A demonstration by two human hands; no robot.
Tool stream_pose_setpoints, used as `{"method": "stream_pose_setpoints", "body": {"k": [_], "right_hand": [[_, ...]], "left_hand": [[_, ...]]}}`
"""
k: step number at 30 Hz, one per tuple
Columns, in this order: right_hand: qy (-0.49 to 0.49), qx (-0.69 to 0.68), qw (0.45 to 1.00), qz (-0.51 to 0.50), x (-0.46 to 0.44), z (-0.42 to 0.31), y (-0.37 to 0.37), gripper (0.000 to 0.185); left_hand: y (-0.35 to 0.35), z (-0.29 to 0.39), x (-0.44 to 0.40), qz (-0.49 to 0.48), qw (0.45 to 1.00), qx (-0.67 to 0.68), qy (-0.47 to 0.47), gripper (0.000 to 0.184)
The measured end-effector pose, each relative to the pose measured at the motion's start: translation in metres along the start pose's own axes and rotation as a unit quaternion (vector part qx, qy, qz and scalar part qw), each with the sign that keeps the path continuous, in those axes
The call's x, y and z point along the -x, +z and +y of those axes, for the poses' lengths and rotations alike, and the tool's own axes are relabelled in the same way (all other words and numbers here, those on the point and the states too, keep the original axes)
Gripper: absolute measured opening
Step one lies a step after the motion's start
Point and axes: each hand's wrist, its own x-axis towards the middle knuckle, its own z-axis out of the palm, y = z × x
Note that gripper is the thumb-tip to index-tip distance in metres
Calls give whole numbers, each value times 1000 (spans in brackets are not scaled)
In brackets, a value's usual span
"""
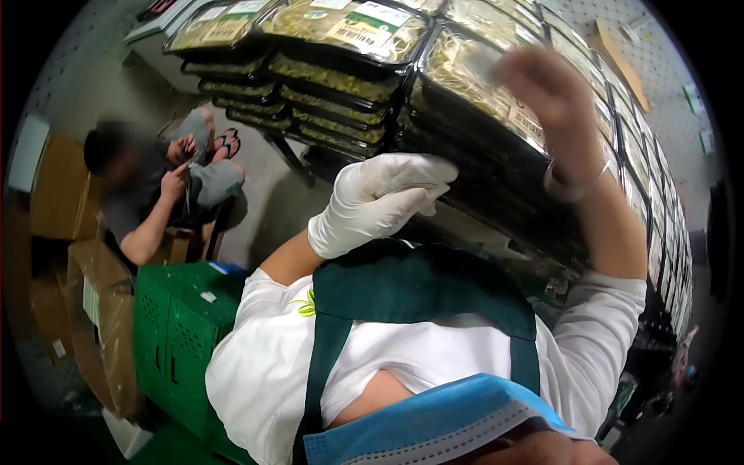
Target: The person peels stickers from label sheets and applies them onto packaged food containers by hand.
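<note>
My left hand (384, 198), in a white glove, is in front of the dark green apron (422, 287). Its fingers are closed against the thumb, and whatever may be between them is hidden. My right hand (546, 89) is bare and smeared by motion; its fingers cannot be made out. It is over a black tray of sprouts (457, 66) with a clear cover and a label, and whether it touches the tray I cannot tell. Beside that one lies another labelled tray of sprouts (341, 27), topping a stack of similar trays (329, 97).
More packed trays (620, 116) run along the right side. At the left a co-worker (147, 186) sits low, hands together. Green crates (182, 333) and cardboard boxes (66, 190) stand near my left side. A table leg (288, 157) shows under the stacks.
</note>
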Motion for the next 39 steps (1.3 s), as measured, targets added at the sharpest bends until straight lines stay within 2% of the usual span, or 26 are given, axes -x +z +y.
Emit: {"method": "stream_pose_setpoints", "body": {"k": [1,3,5,7,9,10,11,12,13,15,17,19,21,22,25,26,27,29,30,31,33,34,35,36,37,39], "right_hand": [[14,-5,999,52,-19,17,-22,15],[182,91,978,-35,-37,44,-50,22],[223,148,963,-28,-43,57,-31,26],[199,260,943,-68,-40,62,-10,24],[-31,434,900,-21,-37,79,-6,28],[26,497,866,-50,-38,74,-6,31],[172,547,811,-114,-44,57,-8,35],[91,576,810,-53,-36,65,-15,37],[8,600,800,10,-29,68,-21,41],[-33,522,852,12,-21,75,-24,50],[-29,368,925,-93,-7,60,-9,55],[-19,416,899,-134,2,60,-3,58],[82,222,948,-214,-6,57,-23,58],[94,211,944,-234,-4,50,-34,57],[159,271,929,-194,2,21,-48,54],[53,199,969,-137,8,19,-35,51],[-18,87,987,-135,13,11,-21,50],[-40,-1,992,-123,17,-19,13,37],[-132,58,985,-93,18,-22,25,26],[-246,78,966,-23,15,-17,37,17],[-298,139,944,-18,5,-14,31,16],[-301,155,941,2,-8,-9,20,14],[-263,165,947,82,-29,27,10,11],[-183,249,946,102,-54,39,-13,7],[54,232,969,59,-77,46,-34,18],[150,313,938,27,-108,93,-56,30]], "left_hand": [[-6,-4,1,-15,998,50,36,18],[-9,-10,-1,76,994,69,31,12],[-16,-10,-4,61,994,86,17,13],[-23,-15,-8,15,998,-17,62,11],[-28,-20,-10,9,999,-8,39,10],[-28,-20,-11,23,999,14,37,11],[-28,-20,-10,37,998,35,36,12],[-28,-20,-9,32,994,100,34,21],[-29,-20,-10,30,994,102,36,21],[-29,-21,-15,14,994,103,36,35],[-19,-12,-21,37,992,119,14,47],[-21,-8,-21,13,994,112,0,30],[-21,-4,-18,18,995,98,7,28],[-21,0,-17,22,996,87,12,26],[-20,15,-16,51,996,78,16,21],[-14,17,-18,82,993,86,8,13],[-10,15,-19,82,993,87,9,13],[-5,10,-19,118,986,117,29,6],[-11,-2,-21,127,990,67,10,7],[-15,3,-22,75,993,20,91,5],[-3,18,-26,106,987,-34,112,20],[-14,13,-26,64,997,-4,48,30],[-15,11,-26,85,994,20,68,28],[-21,12,-26,96,994,45,24,26],[-26,13,-26,107,992,70,-20,23],[-38,-4,-28,119,991,12,53,18]]}}
